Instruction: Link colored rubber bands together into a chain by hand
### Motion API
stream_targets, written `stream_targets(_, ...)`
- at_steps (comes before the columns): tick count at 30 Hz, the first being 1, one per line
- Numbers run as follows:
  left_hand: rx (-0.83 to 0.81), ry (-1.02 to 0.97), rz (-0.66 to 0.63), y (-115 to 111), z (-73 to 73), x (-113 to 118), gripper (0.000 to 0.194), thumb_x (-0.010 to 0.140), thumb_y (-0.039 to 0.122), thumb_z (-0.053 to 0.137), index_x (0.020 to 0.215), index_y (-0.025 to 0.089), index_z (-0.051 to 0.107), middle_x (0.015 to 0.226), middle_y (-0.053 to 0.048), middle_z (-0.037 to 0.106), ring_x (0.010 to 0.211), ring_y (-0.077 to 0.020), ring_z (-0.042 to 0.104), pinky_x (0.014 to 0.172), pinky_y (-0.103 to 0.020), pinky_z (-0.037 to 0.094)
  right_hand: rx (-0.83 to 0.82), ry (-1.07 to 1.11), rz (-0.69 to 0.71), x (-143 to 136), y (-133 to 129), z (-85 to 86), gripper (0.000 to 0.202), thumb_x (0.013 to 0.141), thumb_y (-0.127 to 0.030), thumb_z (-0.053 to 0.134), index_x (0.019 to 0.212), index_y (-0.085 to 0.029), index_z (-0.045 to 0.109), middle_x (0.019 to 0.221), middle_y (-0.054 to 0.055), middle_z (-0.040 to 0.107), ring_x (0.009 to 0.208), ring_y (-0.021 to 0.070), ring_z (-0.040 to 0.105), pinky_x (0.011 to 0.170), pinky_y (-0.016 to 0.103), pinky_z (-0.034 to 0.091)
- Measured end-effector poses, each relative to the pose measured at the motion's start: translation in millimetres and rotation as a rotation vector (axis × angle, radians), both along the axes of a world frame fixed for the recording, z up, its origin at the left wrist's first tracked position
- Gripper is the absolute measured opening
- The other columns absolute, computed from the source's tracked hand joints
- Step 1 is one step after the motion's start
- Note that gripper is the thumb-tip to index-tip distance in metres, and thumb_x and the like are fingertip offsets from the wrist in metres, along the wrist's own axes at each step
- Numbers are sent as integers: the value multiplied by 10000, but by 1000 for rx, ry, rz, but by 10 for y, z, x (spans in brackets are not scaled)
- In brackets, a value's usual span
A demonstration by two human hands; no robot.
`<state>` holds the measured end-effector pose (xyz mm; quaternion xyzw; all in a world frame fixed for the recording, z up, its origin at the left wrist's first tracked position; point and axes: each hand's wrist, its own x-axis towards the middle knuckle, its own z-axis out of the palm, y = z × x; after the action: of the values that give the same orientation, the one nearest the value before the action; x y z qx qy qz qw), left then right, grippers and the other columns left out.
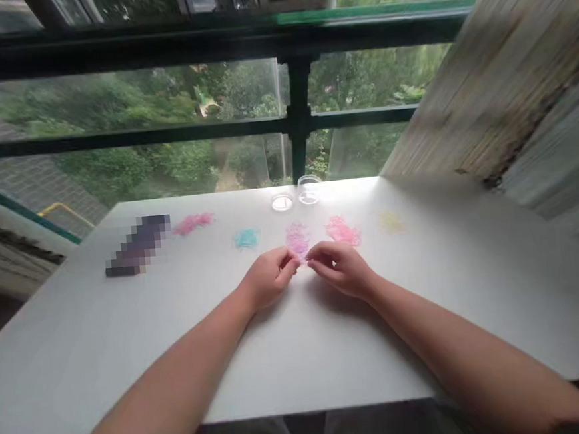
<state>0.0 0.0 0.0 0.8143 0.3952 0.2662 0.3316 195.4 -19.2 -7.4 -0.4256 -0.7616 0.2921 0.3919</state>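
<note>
My left hand (pixel 273 276) is closed in a pinch at the near edge of a purple pile (pixel 298 238) of small, thin loops or strands. Facing it, my right hand (pixel 342 267) pinches too, its fingertips almost meeting the left ones. Whatever lies between the fingertips is too small to make out. Just beyond the right hand is a bright pink pile (pixel 343 230). A turquoise pile (pixel 246 238) lies past the left hand, and a pale yellow pile (pixel 391 221) sits farther right. Blur hides the exact kind of these small pieces.
The white table (pixel 262 373) reaches to a window with dark green bars (pixel 300 109). At its far edge stand a clear round container (pixel 310 190) and a clear lid-like disc (pixel 282 203). Another pink pile (pixel 193 223) lies beside a pixelated dark object (pixel 139 245). A curtain (pixel 479 75) hangs right.
</note>
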Motion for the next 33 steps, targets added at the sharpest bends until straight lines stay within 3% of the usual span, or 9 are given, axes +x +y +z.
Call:
stream_targets(8,37,6,7,-15,24,25,219,852,337,472,773,157,569,667,13,565,600,-104,479,576,-215,375,7,-8,4,15,-9,26,75,804,-207,535,807,-163,594,666,8,570,537,90,413,505,215,353)
stream_targets(16,26,-48,-13,-4,29,-9,232,866,330,454,800,150,585,699,-9,591,634,-115,509,612,-228,410,20,-18,21,21,-1,16,43,787,-175,531,768,-166,568,566,-32,467,504,83,375,483,210,323)
stream_targets(22,17,-82,-26,-3,1,-8,222,822,356,539,889,153,600,733,-15,605,608,-105,508,590,-226,421,42,-55,17,19,-8,32,48,803,-178,515,765,-170,544,611,-18,507,525,87,397,502,210,337)
stream_targets(33,72,-52,-15,-25,13,8,133,826,268,519,809,158,591,727,-16,593,629,-106,505,599,-221,408,32,-63,45,-3,-22,17,56,809,-160,499,758,-179,510,601,-31,473,534,93,393,515,217,338)
